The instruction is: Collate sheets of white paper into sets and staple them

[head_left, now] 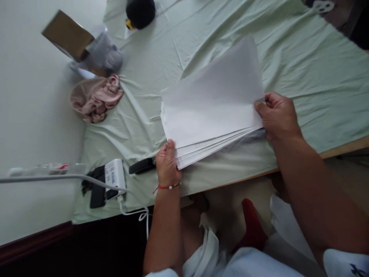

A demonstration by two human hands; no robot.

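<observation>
A stack of white paper sheets [213, 104] is held up over the green cloth, its near edges fanned into several layers. My left hand [167, 161], with a red string bracelet at the wrist, is closed on the near left corner of the stack, thumb on top. On the right side edge, my right hand [278, 113] pinches the sheets between thumb and fingers. The far part of the paper bends slightly upward. Just left of my left hand lies a black stapler-like object [142, 166], partly hidden by that hand.
Pale green cloth [323, 107] covers the surface, wrinkled. At left are a white power strip [114, 179] with a cable, a clear bottle [47, 169], pink fabric [99, 100], a plastic bag [105, 54] and a cardboard box [67, 34]. A black round object [141, 13] sits far back.
</observation>
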